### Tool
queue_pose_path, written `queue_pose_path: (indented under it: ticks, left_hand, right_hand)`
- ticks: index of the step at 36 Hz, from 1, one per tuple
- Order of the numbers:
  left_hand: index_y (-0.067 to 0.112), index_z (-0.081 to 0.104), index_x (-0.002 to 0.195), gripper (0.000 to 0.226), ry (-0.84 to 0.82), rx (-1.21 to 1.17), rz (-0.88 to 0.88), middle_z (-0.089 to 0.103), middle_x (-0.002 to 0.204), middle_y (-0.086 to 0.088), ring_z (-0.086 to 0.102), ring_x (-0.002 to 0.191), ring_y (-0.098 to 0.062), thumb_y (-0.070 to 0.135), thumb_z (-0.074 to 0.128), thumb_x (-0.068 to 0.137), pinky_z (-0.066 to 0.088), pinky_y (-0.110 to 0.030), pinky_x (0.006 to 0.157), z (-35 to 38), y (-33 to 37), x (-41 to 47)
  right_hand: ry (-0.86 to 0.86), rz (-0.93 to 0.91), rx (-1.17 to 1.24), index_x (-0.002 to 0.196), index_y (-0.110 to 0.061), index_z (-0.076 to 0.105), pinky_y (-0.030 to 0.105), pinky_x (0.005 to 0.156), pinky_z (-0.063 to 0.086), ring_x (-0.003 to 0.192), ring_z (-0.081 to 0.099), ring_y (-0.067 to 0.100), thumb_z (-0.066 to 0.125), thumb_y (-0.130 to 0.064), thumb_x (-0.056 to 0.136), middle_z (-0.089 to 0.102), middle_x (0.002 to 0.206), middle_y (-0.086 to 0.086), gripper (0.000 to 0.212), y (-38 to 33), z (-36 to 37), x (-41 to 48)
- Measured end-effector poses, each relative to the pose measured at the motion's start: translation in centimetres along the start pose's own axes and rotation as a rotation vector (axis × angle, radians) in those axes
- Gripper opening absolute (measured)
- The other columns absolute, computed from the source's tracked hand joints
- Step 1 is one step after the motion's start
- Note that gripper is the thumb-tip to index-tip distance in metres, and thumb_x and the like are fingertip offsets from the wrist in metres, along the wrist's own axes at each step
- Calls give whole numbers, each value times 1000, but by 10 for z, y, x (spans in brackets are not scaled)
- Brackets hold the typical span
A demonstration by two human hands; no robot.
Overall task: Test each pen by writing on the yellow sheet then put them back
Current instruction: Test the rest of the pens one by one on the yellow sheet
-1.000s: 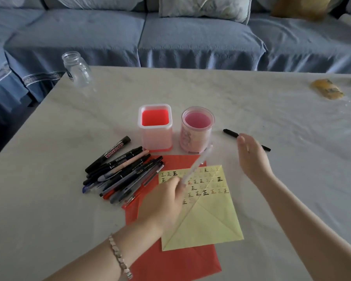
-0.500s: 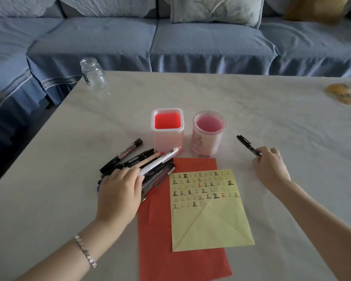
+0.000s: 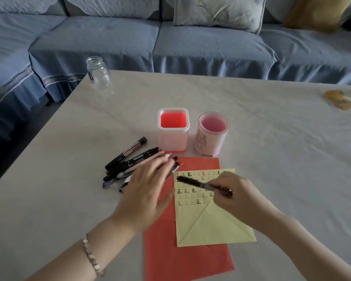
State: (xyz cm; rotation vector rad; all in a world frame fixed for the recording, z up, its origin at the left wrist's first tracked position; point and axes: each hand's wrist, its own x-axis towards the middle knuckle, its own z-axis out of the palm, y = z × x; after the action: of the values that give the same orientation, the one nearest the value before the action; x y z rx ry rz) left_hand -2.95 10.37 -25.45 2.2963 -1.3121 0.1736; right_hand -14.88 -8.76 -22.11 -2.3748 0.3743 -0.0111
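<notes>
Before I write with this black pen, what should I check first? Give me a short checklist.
1. Pen held: ok. The right hand grips the black pen over the yellow sheet.
2. Cap off: cannot tell. The tip is blurred.
3. Blank space: ok. The sheet's lower half is unmarked.
4. Sheet steadied: not ok. The left hand is open, mostly over the pen pile, not laid on the sheet.
5. Holders ready: ok. The square holder and round holder stand upright, with no pens inside.
</notes>
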Motion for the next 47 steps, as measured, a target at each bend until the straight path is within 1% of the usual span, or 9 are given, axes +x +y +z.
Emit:
queue_pose_path:
  ticks: [2, 7, 13, 18, 24, 30, 35, 40, 47]
  left_hand:
    - [15, 44, 130, 44, -70, 0, 140, 54, 125, -3, 47, 117, -17, 40, 37, 95, 33, -31, 99, -1, 13, 2]
    - [20, 51, 91, 33, -59, -118, 212, 59, 72, 9, 53, 62, -6, 33, 22, 101, 42, -22, 57, 2, 30, 4]
    - [25, 45, 103, 28, -69, -437, 51, 43, 82, 20, 42, 70, 3, 43, 24, 99, 36, -9, 63, 9, 45, -4]
    - [19, 53, 109, 32, -170, -538, 70, 55, 88, 16, 53, 79, 0, 37, 30, 97, 42, -14, 67, 11, 58, -5]
    - [14, 56, 94, 32, -138, -604, 36, 46, 62, 21, 46, 53, 0, 36, 33, 96, 27, -9, 51, 8, 64, -5]
    - [35, 47, 99, 24, -235, -655, 22, 51, 61, 11, 45, 50, -10, 50, 31, 91, 31, -19, 48, 9, 61, -4]
    - [32, 44, 112, 32, -223, -425, 22, 44, 58, 16, 48, 58, -4, 49, 23, 95, 32, -12, 50, 13, 55, -7]
    - [19, 44, 105, 26, -188, -144, -238, 50, 89, 11, 44, 78, -5, 32, 22, 98, 35, -13, 60, 36, 30, -19]
    - [13, 48, 104, 25, -59, 88, -92, 55, 99, -2, 40, 88, -16, 19, 33, 85, 47, -33, 76, 65, 7, -37]
  right_hand:
    - [-69, -73, 1, 91, -24, 71, 15, 62, 40, 76, 51, 6, 55, -9, 80, 54, 73, -9, 24, -11, 2, -5]
    - [-128, 43, 337, 86, -21, 67, 11, 55, 43, 51, 57, 1, 63, -6, 84, 64, 57, -13, 16, -27, -7, -16]
    - [14, 190, 949, 76, -4, 60, 18, 45, 42, 43, 51, 13, 60, 3, 82, 57, 53, 7, 10, -35, -8, -21]
    - [99, 198, 793, 61, -12, 48, 15, 40, 26, 37, 33, 7, 63, -35, 78, 39, 42, -6, 32, -40, 18, -19]
    - [200, 254, 833, 52, -20, 32, 19, 37, 23, 36, 25, 8, 46, -20, 94, 27, 41, -7, 44, -39, 29, -17]
    - [98, 181, 919, 52, -16, 31, 17, 36, 21, 35, 23, 8, 44, -10, 95, 28, 41, -6, 45, -32, 18, -20]
    - [256, 186, 943, 59, -10, 31, 17, 35, 19, 31, 23, 9, 52, -11, 93, 28, 37, -2, 40, -22, 17, -22]
    - [471, 331, 816, 66, -5, 46, 17, 39, 27, 35, 29, 11, 46, -10, 94, 35, 38, 0, 29, 3, 19, -25]
    - [432, 398, 892, 86, -6, 65, 19, 49, 45, 56, 61, 17, 38, -5, 96, 66, 62, 8, 29, 22, 31, -33]
